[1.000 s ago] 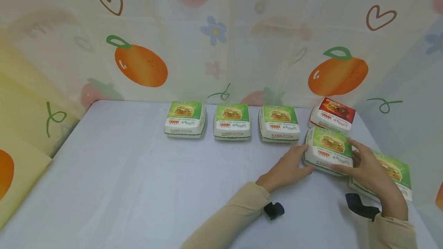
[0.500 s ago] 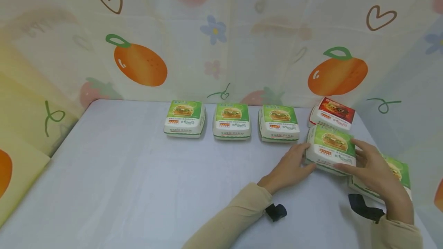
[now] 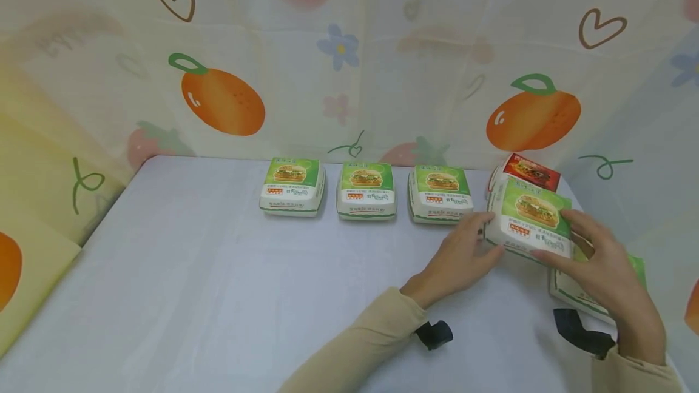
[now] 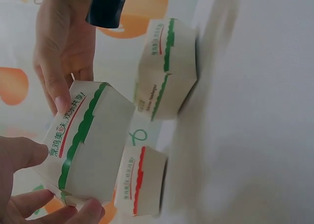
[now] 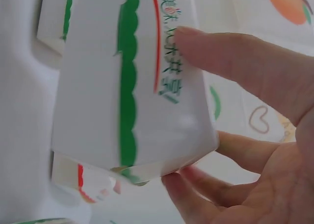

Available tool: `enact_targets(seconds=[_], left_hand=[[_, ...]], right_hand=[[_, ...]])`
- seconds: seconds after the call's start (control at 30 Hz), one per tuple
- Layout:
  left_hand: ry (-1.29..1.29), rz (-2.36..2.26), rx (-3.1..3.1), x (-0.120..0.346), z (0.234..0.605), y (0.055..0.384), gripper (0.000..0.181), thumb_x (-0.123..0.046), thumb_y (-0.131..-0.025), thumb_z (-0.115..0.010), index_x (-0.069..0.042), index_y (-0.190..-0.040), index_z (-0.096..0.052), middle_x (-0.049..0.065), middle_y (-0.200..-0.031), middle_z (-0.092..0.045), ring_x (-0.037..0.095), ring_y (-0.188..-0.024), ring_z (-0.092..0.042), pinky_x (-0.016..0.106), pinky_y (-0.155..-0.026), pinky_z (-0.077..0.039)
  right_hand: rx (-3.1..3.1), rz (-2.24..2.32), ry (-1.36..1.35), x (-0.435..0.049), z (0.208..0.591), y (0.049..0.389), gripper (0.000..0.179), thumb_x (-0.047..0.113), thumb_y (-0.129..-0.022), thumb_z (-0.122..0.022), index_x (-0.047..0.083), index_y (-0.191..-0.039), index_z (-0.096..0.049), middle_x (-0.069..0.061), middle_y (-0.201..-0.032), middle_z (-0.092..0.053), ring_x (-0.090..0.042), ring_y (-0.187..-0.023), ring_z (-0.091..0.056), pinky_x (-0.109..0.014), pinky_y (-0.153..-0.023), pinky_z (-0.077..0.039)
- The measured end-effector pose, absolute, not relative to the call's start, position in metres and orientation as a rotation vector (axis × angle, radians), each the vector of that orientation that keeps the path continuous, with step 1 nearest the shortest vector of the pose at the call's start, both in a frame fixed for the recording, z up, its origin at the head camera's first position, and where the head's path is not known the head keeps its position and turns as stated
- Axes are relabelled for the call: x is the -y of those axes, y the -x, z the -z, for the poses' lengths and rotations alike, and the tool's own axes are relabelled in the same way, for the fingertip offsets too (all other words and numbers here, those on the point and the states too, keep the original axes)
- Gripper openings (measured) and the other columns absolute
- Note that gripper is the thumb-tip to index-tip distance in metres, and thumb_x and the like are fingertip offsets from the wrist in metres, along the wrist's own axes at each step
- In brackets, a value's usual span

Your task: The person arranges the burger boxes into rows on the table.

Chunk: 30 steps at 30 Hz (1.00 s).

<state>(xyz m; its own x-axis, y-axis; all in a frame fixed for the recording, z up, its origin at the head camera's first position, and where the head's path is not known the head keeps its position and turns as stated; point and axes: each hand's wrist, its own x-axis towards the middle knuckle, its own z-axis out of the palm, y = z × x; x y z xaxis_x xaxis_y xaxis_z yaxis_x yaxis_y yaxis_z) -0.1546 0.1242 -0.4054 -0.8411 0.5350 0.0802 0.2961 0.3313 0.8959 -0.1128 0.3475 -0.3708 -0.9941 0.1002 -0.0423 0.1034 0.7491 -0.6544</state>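
Note:
Between both hands, a white and green burger box (image 3: 532, 214) is held off the table, tilted slightly. My left hand (image 3: 455, 256) grips its left side; the left wrist view shows that thumb on the front face of the box (image 4: 98, 145) and fingers at its side and underneath. My right hand (image 3: 606, 265) grips the right side, thumb on the front and fingers around the far edge. Behind the held box sits a red-topped burger box (image 3: 535, 173), partly covered by it. Another green burger box (image 3: 579, 293) lies under the right hand, mostly hidden.
Three green burger boxes stand in a row along the back of the white table: a left one (image 3: 292, 187), a middle one (image 3: 366, 191) and a right one (image 3: 440, 194). A fruit-patterned curtain (image 3: 382, 96) rises behind the table. Black straps (image 3: 435, 335) hang by the wrists.
Both hands have raised the green burger box off the table and moved it slightly right and away. It now covers more of the red-topped box. The row of boxes has not moved.

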Motion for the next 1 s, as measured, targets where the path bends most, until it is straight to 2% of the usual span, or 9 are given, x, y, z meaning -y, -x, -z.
enact_targets(seconds=[0.1, 0.2, 0.27, 0.37, 0.5, 0.63, 0.8, 0.9, 1.0], left_hand=[[-0.734, -1.546, -2.350, -0.117, 0.400, 0.153, 0.055, -0.031, -0.100, -0.058, -0.018, -0.150, -0.038, -0.004, -0.149, -0.042, 0.005, -0.123, -0.053, 0.014, -0.099, -0.046], [-0.720, -1.558, -2.351, -0.110, 0.396, 0.151, 0.055, -0.031, -0.100, -0.058, -0.019, -0.150, -0.038, -0.003, -0.149, -0.043, 0.008, -0.125, -0.053, 0.014, -0.099, -0.047], [-0.714, -1.558, -2.361, -0.106, 0.394, 0.150, 0.055, -0.032, -0.100, -0.058, -0.019, -0.149, -0.039, -0.003, -0.148, -0.044, 0.009, -0.124, -0.054, 0.015, -0.098, -0.048], [-0.719, -1.563, -2.380, -0.099, 0.392, 0.150, 0.054, -0.032, -0.100, -0.058, -0.019, -0.149, -0.040, -0.001, -0.145, -0.046, 0.009, -0.120, -0.055, 0.016, -0.097, -0.049], [-0.717, -1.594, -2.383, -0.091, 0.390, 0.150, 0.052, -0.032, -0.100, -0.058, -0.018, -0.147, -0.041, 0.000, -0.143, -0.047, 0.009, -0.119, -0.055, 0.018, -0.097, -0.050], [-0.721, -1.600, -2.402, -0.084, 0.388, 0.149, 0.050, -0.032, -0.100, -0.058, -0.017, -0.145, -0.043, 0.001, -0.141, -0.047, 0.010, -0.120, -0.057, 0.018, -0.098, -0.050], [-0.722, -1.608, -2.417, -0.074, 0.384, 0.146, 0.046, -0.030, -0.100, -0.059, -0.016, -0.141, -0.046, 0.002, -0.139, -0.048, 0.010, -0.118, -0.058, 0.020, -0.096, -0.052], [-0.720, -1.617, -2.424, -0.067, 0.383, 0.145, 0.044, -0.028, -0.100, -0.060, -0.015, -0.139, -0.046, 0.003, -0.138, -0.049, 0.010, -0.116, -0.059, 0.022, -0.097, -0.053], [-0.715, -1.630, -2.421, -0.060, 0.382, 0.143, 0.044, -0.027, -0.099, -0.060, -0.015, -0.139, -0.046, 0.003, -0.137, -0.049, 0.010, -0.115, -0.058, 0.024, -0.099, -0.053]], right_hand=[[-2.977, 1.143, -0.125, -0.342, 0.369, 0.112, 0.093, 0.026, -0.086, -0.078, 0.002, -0.157, -0.022, -0.030, -0.162, -0.008, -0.060, -0.138, -0.025, -0.016, -0.097, -0.050], [-3.003, 1.185, -0.097, -0.336, 0.367, 0.109, 0.089, 0.024, -0.087, -0.078, 0.005, -0.157, -0.025, -0.026, -0.163, -0.011, -0.054, -0.143, -0.018, -0.033, -0.120, -0.030], [-3.020, 1.192, -0.081, -0.331, 0.366, 0.108, 0.088, 0.023, -0.087, -0.078, 0.007, -0.157, -0.027, -0.025, -0.164, -0.012, -0.052, -0.145, -0.015, -0.053, -0.119, -0.026], [-3.041, 1.216, -0.016, -0.325, 0.364, 0.108, 0.086, 0.020, -0.087, -0.078, 0.007, -0.156, -0.028, -0.023, -0.163, -0.013, -0.050, -0.146, -0.013, -0.028, -0.121, -0.027], [-3.056, 1.233, 0.060, -0.319, 0.362, 0.107, 0.086, 0.017, -0.086, -0.078, 0.008, -0.156, -0.028, -0.021, -0.164, -0.014, -0.049, -0.146, -0.015, 0.001, -0.104, -0.025], [-3.056, 1.233, 0.069, -0.312, 0.361, 0.105, 0.087, 0.017, -0.086, -0.079, 0.011, -0.156, -0.028, -0.018, -0.164, -0.014, -0.049, -0.144, -0.019, -0.019, -0.114, -0.029], [-3.060, 1.247, 0.112, -0.305, 0.359, 0.104, 0.088, 0.015, -0.085, -0.079, 0.014, -0.156, -0.029, -0.015, -0.164, -0.016, -0.049, -0.141, -0.025, -0.040, -0.114, -0.032], [-3.063, 1.254, 0.142, -0.299, 0.359, 0.103, 0.087, 0.014, -0.084, -0.080, 0.014, -0.156, -0.031, -0.015, -0.163, -0.018, -0.047, -0.140, -0.026, -0.039, -0.112, -0.034], [-3.064, 1.267, 0.174, -0.292, 0.359, 0.103, 0.087, 0.013, -0.083, -0.080, 0.014, -0.155, -0.031, -0.017, -0.160, -0.022, -0.045, -0.136, -0.030, -0.021, -0.110, -0.035]])
